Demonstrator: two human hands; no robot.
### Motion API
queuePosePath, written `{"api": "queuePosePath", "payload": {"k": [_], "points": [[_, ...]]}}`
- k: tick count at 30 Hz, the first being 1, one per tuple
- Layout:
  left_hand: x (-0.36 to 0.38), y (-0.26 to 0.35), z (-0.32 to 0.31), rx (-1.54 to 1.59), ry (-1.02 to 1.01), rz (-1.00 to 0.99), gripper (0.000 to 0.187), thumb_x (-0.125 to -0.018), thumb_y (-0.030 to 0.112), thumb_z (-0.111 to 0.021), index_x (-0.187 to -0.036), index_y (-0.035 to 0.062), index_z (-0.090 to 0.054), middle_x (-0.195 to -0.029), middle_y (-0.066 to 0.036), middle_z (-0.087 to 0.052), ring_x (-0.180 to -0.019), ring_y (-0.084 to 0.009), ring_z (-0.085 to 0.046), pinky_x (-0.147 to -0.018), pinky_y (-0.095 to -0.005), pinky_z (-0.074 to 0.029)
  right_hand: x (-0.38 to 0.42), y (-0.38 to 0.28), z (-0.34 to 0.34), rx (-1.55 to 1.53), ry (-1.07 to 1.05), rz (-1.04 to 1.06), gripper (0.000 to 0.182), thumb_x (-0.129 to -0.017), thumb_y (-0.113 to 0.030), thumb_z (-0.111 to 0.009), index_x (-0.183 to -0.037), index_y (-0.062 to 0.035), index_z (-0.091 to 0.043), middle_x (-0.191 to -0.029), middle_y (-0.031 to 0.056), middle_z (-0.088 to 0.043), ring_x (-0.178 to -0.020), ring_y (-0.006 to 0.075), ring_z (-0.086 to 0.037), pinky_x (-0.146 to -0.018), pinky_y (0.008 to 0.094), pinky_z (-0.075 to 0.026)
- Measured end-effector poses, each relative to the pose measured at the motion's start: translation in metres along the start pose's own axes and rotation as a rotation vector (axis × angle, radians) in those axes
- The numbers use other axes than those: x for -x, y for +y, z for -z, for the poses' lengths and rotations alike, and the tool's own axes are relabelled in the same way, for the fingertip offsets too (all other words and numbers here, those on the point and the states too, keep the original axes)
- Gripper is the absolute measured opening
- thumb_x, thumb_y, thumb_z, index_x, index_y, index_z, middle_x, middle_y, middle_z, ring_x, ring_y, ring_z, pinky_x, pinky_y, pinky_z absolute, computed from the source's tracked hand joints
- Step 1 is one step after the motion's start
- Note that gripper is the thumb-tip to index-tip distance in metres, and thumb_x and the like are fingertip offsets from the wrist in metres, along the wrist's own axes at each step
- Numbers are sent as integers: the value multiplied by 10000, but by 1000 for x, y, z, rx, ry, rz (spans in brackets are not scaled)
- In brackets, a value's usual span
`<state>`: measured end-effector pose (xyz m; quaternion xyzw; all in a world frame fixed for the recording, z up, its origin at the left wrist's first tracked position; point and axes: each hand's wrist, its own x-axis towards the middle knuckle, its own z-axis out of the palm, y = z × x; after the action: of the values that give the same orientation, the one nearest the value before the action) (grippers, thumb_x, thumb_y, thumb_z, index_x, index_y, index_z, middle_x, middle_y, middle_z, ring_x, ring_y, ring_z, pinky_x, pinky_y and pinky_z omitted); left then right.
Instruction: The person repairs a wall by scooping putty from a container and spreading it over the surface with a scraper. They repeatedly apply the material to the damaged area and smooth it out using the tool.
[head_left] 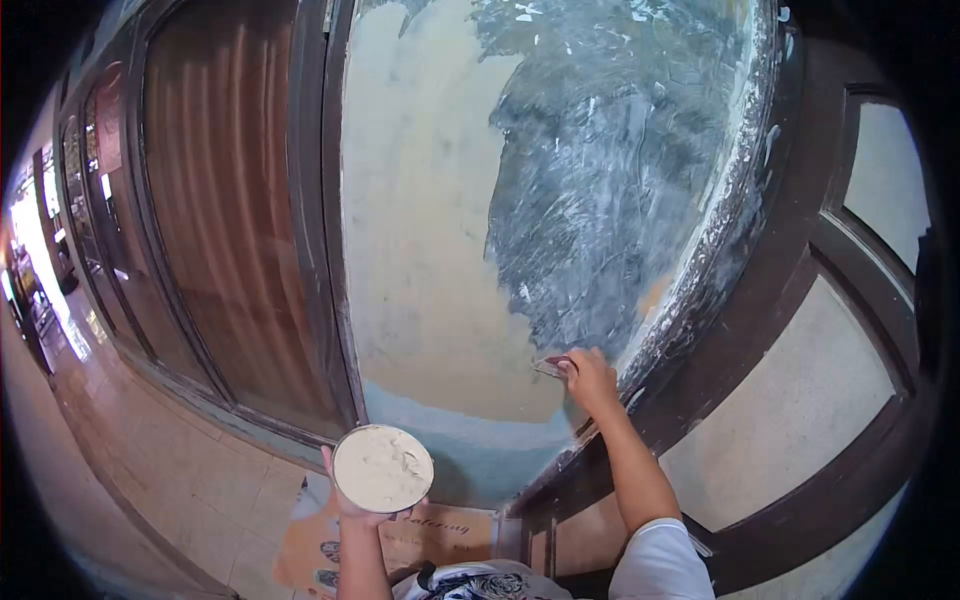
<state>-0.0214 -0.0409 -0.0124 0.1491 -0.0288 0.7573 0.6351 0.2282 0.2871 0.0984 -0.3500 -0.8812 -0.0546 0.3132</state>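
Note:
My left hand [352, 500] holds a round tub [384, 468] from below and the side, its top level with the lower wall. Pale, creamy paste fills the tub, its surface uneven on the right. Closed around a small flat scraper [551, 367], my right hand [592, 381] is at the lower right part of the wall [430, 250]. The scraper's blade points left against the surface. Dark grey, streaky coating [590, 200] covers the wall's upper right, ending just above the scraper; the left part is beige and the bottom strip pale blue.
A dark-framed window with a brown curtain [220, 180] stands left of the wall. On the right is a dark wooden door with pale panels [790, 400]. A printed orange banner [450, 535] lies below the tub. Tiled floor [190, 450] runs along the left.

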Motion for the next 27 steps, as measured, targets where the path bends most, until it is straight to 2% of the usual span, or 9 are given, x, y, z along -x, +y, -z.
{"api": "queuePosePath", "payload": {"k": [5, 12, 15, 18, 19, 20, 22, 25, 27], "points": [[-4, -19, 6, 62, 221, -103, 1078, -781, 943, -352, -1483, 129, -436, -1407, -287, -519, -1020, -640, -587, -657, -720, -545, 7, 8, -12, -69, 81, 38, 134, -910, -209, -673, -964, -87, -661, -969, 99, -693, -935, 388, -621, -757, 515, -513], [-15, -21, 14, 28, 52, 29, 1058, -768, 940, -376, -1430, 121, -481, -1336, -293, -561, -924, -639, -595, -531, -690, -539, 0, 4, 0, -138, 146, -38, 92, -902, -166, -669, -953, -89, -662, -952, 112, -685, -926, 393, -615, -762, 507, -518], [-15, -24, 14, 18, 194, -35, 1062, -761, 943, -378, -1432, 127, -478, -1309, -292, -576, -879, -634, -603, -487, -668, -544, 11, 6, -19, -64, 117, 103, 88, -895, -160, -672, -947, -88, -667, -926, 113, -677, -925, 388, -613, -753, 493, -511], [-17, -22, 15, -37, 111, 45, 1075, -756, 947, -382, -1440, 121, -465, -1248, -313, -601, -781, -617, -625, -412, -604, -537, -6, 1, -3, -113, 179, -14, 107, -897, -176, -674, -953, -85, -664, -927, 112, -676, -939, 381, -612, -763, 489, -510], [-20, -27, 16, -85, 295, -55, 1095, -747, 957, -373, -1441, 115, -460, -1243, -320, -600, -789, -611, -633, -402, -560, -546, -12, 6, -2, -107, 221, 17, 116, -898, -187, -678, -958, -88, -667, -920, 112, -674, -951, 375, -611, -772, 494, -507], [-21, -25, 20, -86, 295, -56, 1095, -747, 957, -373, -1441, 115, -460, -1243, -320, -600, -789, -611, -633, -402, -560, -546, -11, 7, 0, -108, 222, 17, 116, -898, -187, -678, -958, -88, -667, -920, 112, -674, -951, 375, -611, -772, 494, -507], [-18, -20, 26, 39, 57, 56, 1058, -782, 944, -338, -1452, 134, -461, -1352, -280, -558, -974, -622, -601, -643, -715, -539, 2, 4, 2, -127, 120, -29, 123, -899, -194, -677, -967, -92, -666, -937, 110, -674, -943, 370, -608, -772, 497, -505], [-19, -17, 24, 57, -84, 118, 1053, -788, 937, -348, -1455, 130, -458, -1352, -281, -558, -987, -623, -598, -668, -731, -534, 14, 13, -29, -43, 72, 17, 123, -899, -193, -672, -963, -89, -659, -958, 121, -668, -925, 372, -601, -769, 492, -504], [-19, -18, 26, 54, 15, 64, 1062, -778, 941, -357, -1457, 130, -455, -1352, -287, -554, -966, -637, -596, -633, -716, -547, 4, 9, -22, -31, 147, 41, 125, -906, -190, -668, -964, -80, -654, -918, 133, -649, -914, 386, -593, -759, 492, -501]]}}
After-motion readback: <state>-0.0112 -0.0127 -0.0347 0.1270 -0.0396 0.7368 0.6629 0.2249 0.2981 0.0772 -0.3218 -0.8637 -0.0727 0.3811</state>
